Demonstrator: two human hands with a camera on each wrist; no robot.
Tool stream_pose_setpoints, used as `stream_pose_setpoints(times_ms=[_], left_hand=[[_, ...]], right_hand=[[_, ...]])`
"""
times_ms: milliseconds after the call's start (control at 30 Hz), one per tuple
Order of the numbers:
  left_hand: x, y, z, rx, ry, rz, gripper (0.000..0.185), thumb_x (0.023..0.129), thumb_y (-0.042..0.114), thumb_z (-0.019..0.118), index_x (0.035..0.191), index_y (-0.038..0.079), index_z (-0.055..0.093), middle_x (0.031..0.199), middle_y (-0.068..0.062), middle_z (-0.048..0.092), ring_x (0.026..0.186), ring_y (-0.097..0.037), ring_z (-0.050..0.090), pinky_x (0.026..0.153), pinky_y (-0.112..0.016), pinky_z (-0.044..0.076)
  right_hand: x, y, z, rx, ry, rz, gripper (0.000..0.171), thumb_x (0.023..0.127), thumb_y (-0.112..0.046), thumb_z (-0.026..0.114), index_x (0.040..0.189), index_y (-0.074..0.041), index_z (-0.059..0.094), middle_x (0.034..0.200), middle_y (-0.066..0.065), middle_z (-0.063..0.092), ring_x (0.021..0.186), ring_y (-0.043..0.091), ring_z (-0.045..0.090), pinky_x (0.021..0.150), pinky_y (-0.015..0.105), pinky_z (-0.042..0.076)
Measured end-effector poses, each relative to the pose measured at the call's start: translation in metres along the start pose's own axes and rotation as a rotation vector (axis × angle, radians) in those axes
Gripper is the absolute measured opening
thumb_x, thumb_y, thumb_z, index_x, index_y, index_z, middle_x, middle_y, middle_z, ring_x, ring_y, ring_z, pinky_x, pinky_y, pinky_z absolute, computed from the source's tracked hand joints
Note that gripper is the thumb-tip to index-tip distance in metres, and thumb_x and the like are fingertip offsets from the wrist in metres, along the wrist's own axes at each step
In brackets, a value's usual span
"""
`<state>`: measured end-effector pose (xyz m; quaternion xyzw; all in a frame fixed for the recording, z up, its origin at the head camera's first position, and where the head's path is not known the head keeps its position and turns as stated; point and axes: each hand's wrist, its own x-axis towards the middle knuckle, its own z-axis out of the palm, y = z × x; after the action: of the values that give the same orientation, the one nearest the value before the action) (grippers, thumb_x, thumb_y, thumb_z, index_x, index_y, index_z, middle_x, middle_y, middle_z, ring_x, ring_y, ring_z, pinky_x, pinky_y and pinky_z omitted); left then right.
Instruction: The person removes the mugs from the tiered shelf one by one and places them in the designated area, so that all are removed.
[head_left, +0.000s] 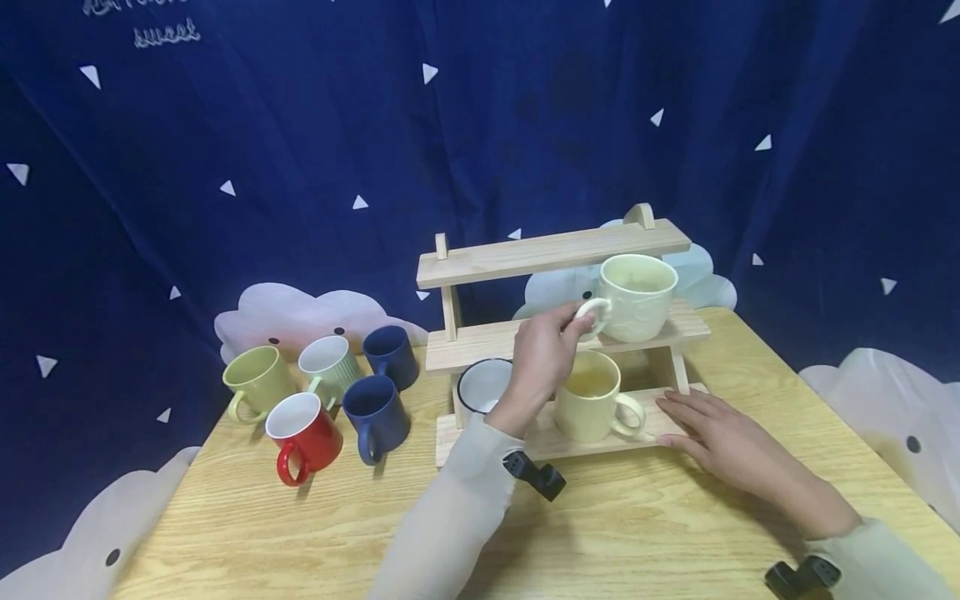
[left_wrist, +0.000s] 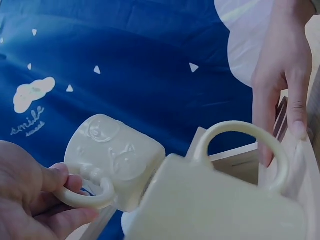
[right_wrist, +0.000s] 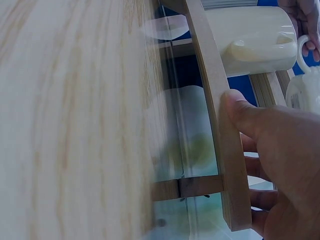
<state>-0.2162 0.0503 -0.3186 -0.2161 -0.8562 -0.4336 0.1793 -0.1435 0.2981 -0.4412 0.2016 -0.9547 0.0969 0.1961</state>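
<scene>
My left hand (head_left: 579,323) pinches the handle of a cream mug (head_left: 636,296) that stands on the middle shelf of a wooden three-tier rack (head_left: 551,252). In the left wrist view the thumb and fingers of the left hand (left_wrist: 70,187) curl round the handle of this embossed cream mug (left_wrist: 116,155). A yellow mug (head_left: 591,398) stands on the bottom shelf just below, and a white mug with a dark rim (head_left: 482,385) to its left. My right hand (head_left: 705,429) lies flat on the bottom shelf's right end. Up close, the right hand (right_wrist: 260,145) has its thumb against the rack board (right_wrist: 217,115).
On the table (head_left: 615,533) left of the rack stand an olive mug (head_left: 255,381), a pale green ribbed mug (head_left: 330,364), two navy mugs (head_left: 390,354) (head_left: 375,414) and a red mug (head_left: 303,433). A dark blue curtain (head_left: 375,125) hangs behind.
</scene>
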Motion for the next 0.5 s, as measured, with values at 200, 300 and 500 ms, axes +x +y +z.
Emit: stream_pose_setpoints(times_ms=[200, 300, 500], left_hand=[[-0.002, -0.007, -0.018, -0.066, 0.044, 0.013, 0.025, 0.083, 0.031, 0.061, 0.106, 0.023, 0.066, 0.08, 0.01, 0.066, 0.056, -0.005, 0.048, 0.047, -0.021, 0.039], [-0.003, -0.012, -0.028, -0.103, 0.076, 0.009, 0.025, 0.083, 0.029, 0.061, 0.106, 0.022, 0.066, 0.084, 0.008, 0.067, 0.058, -0.005, 0.05, 0.047, -0.021, 0.04], [-0.004, -0.023, -0.052, -0.173, 0.153, 0.01, 0.025, 0.081, 0.028, 0.063, 0.105, 0.022, 0.066, 0.092, 0.006, 0.067, 0.076, -0.003, 0.059, 0.06, -0.022, 0.048]], right_hand=[[0.0, -0.001, -0.001, 0.008, -0.01, 0.005, 0.054, 0.083, -0.044, 0.058, 0.124, -0.01, 0.052, 0.125, 0.01, 0.05, 0.117, 0.034, 0.04, 0.094, 0.049, 0.032], [0.0, -0.001, -0.001, 0.009, -0.013, -0.001, 0.054, 0.083, -0.044, 0.058, 0.124, -0.009, 0.052, 0.125, 0.011, 0.05, 0.116, 0.036, 0.041, 0.093, 0.05, 0.032], [0.0, -0.002, -0.002, 0.006, -0.021, 0.003, 0.054, 0.083, -0.044, 0.057, 0.124, -0.009, 0.052, 0.125, 0.012, 0.05, 0.116, 0.037, 0.04, 0.093, 0.05, 0.032]])
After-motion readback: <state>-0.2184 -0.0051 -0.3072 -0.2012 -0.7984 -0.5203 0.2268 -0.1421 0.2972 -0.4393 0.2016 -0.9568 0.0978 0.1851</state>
